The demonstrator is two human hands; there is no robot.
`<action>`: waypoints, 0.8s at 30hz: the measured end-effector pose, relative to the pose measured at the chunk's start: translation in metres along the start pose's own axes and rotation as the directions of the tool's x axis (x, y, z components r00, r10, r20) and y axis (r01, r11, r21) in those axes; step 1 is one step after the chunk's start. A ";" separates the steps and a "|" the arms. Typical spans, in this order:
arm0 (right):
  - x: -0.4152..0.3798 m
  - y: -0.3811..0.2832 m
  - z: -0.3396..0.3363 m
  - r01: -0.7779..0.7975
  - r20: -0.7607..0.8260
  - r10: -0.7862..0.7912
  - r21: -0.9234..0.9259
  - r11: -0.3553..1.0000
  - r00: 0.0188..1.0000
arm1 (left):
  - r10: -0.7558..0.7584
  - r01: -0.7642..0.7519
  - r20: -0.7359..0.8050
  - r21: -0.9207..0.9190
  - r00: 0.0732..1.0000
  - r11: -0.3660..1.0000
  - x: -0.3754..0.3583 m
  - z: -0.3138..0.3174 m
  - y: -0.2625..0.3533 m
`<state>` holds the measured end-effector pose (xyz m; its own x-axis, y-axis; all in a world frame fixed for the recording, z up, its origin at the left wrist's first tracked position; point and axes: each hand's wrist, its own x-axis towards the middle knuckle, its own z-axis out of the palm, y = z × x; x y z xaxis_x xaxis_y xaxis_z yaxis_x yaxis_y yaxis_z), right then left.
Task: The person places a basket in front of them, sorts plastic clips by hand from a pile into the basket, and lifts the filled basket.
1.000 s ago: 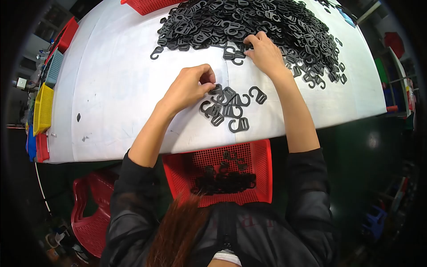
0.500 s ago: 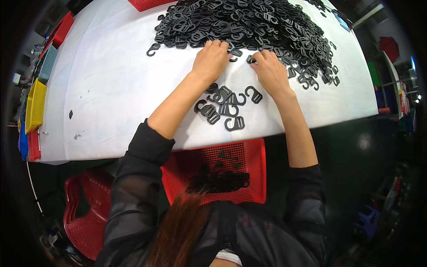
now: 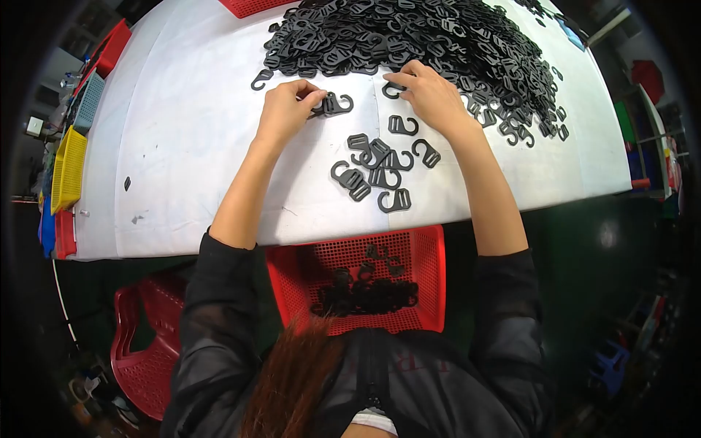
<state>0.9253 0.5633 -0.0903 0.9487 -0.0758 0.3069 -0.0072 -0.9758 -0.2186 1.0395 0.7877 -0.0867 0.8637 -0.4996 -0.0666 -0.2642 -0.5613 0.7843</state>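
Observation:
My left hand point(image 3: 287, 111) is pinching black plastic hook buckles point(image 3: 336, 104) just above the white table; part of them is hidden behind the fingers. At the near edge of a large heap of black hook buckles point(image 3: 409, 40), my right hand point(image 3: 434, 98) has thumb and fingers closed around another hook buckle point(image 3: 393, 89). Just below that hand, a single hook buckle point(image 3: 402, 125) lies apart on the table. A small loose group of hook buckles point(image 3: 378, 175) is spread between my forearms, some overlapping.
Below the table's front edge stands a red perforated basket point(image 3: 432, 277) with black pieces in its bottom. A dark red plastic chair point(image 3: 150, 365) is to its left. Yellow basket point(image 3: 68, 171) and blue-grey basket point(image 3: 87, 106) line the left side. Another red basket point(image 3: 252, 6) sits at the back.
My left hand has moved left, away from the heap, with hook buckles in its fingers. My right hand has shifted slightly up and left. One more hook buckle now lies below it.

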 end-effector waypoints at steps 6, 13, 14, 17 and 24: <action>0.002 0.012 0.007 0.216 0.003 -0.218 -0.168 0.962 0.976 | 0.593 -0.549 0.018 0.399 0.805 0.734 -0.013 0.014 -0.004; -0.014 0.004 -0.004 0.098 0.062 -0.096 -0.031 0.995 0.993 | 0.604 -0.575 0.113 0.481 0.789 0.662 -0.014 0.022 0.004; -0.016 0.007 -0.006 0.094 0.064 -0.097 0.048 0.994 0.993 | 0.485 -0.493 0.116 0.347 0.867 0.798 -0.017 0.020 0.012; -0.025 0.012 -0.019 0.017 0.110 -0.037 0.182 0.983 0.993 | 0.313 -0.322 0.079 0.140 0.946 0.936 -0.023 0.014 0.024; -0.028 0.014 -0.026 -0.120 0.191 0.087 0.170 0.978 0.978 | 0.308 -0.298 0.017 0.317 0.951 0.900 -0.014 0.004 -0.004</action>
<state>0.8901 0.5468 -0.0775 0.9874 -0.1195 0.1040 -0.0672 -0.9103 -0.4085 1.0273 0.7944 -0.0913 0.7326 -0.6597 0.1677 -0.6311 -0.5660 0.5305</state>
